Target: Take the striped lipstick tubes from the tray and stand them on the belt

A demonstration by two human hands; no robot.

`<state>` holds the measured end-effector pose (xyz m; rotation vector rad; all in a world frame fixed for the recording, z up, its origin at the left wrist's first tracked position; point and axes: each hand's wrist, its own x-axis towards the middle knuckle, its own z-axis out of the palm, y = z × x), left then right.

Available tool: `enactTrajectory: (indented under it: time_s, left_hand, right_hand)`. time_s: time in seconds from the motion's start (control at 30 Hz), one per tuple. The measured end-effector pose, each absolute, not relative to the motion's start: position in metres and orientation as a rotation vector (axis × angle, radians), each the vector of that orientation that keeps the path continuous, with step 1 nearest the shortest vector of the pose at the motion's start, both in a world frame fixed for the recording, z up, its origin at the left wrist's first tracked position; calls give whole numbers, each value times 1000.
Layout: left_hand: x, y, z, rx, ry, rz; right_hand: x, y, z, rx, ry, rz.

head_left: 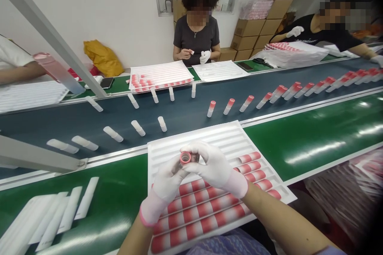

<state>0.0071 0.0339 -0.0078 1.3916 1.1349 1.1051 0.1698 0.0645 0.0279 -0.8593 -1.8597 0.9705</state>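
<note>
Both my hands wear white gloves and meet above a white grooved tray (209, 135). My left hand (166, 185) and my right hand (215, 167) together pinch a small pink-rimmed tube (186, 157), its open end facing me. Rows of pink-and-white tubes (206, 207) lie in the tray's near grooves; the far grooves are bare. The tray rests on the green table (314, 139).
A dark conveyor belt (179, 113) carries white tubes (137, 127) at left and pink-capped tubes (299, 87) at right. Across it a person in a dark shirt (196, 36) handles a piece beside white trays (161, 73). Another person (329, 32) works far right. White strips (54, 215) lie near left.
</note>
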Motion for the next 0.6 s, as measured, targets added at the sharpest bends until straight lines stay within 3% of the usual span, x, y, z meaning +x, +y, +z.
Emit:
enactTrajectory:
  time_s: [0.27, 0.5, 0.6]
  left_hand:
    - [-2, 56, -23, 1442, 1180, 990]
    - [-11, 121, -38, 1284, 1721, 1346]
    - [-8, 154, -39, 1306, 1834, 1302]
  right_hand:
    - [161, 81, 22, -918, -1850, 1017]
    - [164, 206, -14, -1265, -1520, 736]
    - [169, 247, -34, -1396, -1550, 685]
